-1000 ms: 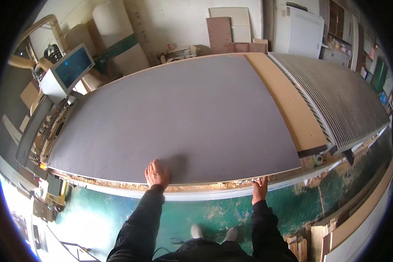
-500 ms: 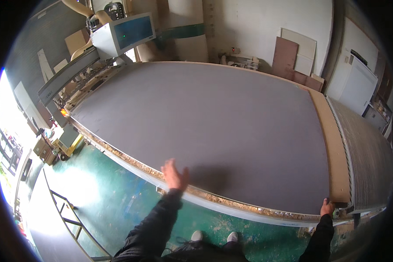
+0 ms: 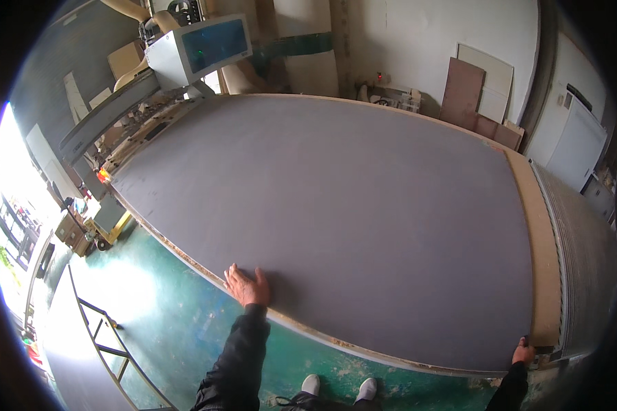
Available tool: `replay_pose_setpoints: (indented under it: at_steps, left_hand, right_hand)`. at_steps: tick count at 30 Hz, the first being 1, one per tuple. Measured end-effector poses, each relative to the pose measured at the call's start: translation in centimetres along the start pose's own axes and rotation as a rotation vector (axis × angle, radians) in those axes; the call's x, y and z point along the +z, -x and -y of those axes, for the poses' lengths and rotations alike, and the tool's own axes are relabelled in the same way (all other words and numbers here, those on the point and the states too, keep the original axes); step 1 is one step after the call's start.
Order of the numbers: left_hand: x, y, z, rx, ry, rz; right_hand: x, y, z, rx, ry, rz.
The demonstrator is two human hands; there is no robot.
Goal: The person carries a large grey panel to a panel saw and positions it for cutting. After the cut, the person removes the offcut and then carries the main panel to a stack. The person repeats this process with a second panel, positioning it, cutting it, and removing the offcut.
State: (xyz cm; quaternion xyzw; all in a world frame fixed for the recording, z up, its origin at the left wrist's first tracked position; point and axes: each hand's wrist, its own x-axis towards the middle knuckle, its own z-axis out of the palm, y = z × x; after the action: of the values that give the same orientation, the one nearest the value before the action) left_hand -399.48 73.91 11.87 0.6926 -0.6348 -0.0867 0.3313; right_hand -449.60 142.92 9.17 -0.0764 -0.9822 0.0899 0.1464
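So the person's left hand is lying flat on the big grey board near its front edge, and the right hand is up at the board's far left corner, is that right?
Not quite. The head view shows the left hand flat on the big grey board near its front edge, as you said. But the right hand is at the board's near right corner, not the far left one.

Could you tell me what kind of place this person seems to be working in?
Probably a woodworking or panel-cutting workshop: a large grey board lies on a wide machine bed, a machine with a blue screen stands at its far end, and spare panels lean against the wall.
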Motion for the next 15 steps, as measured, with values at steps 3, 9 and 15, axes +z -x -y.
replay_pose_setpoints:
  at_steps: [3, 9, 15]
  left_hand:
    - [-0.5, -0.1, -0.3, 0.010, -0.024, 0.051]
    - [1.1, -1.5, -1.7, 0.001, -0.005, 0.060]
    - [3.5, -6.5, -3.1, -0.036, 0.003, 0.032]
  right_hand:
    - [-0.1, -0.5, 0.3, 0.025, -0.005, -0.008]
    - [0.1, -2.3, 3.0, 0.085, 0.149, 0.046]
    - [0.6, -1.3, 7.9, -0.009, -0.021, 0.070]
